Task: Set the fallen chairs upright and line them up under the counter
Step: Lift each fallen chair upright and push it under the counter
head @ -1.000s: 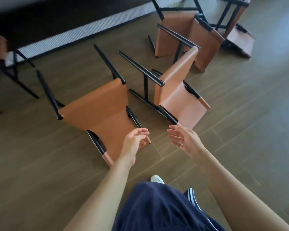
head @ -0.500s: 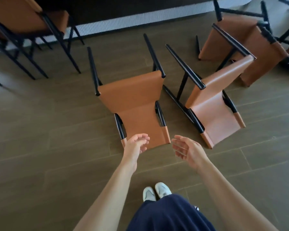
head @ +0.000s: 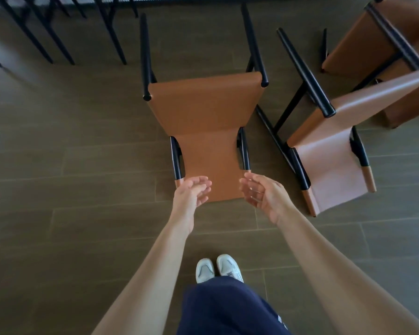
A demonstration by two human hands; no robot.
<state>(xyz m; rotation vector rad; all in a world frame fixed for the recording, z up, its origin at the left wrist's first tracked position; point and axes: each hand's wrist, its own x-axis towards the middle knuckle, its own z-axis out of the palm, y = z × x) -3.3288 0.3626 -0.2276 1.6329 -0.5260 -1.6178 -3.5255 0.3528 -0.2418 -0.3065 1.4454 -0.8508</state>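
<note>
- Tan chair [head: 203, 112] lies on its back on the floor [head: 58, 189].
- Grip of left hand [head: 191, 193] and right hand [head: 264, 195]: slack, fingers relaxed, holding nothing, flanking its backrest.

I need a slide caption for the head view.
The left hand and right hand, both open, reach for a fallen tan chair; a second fallen chair lies beside it.
</note>
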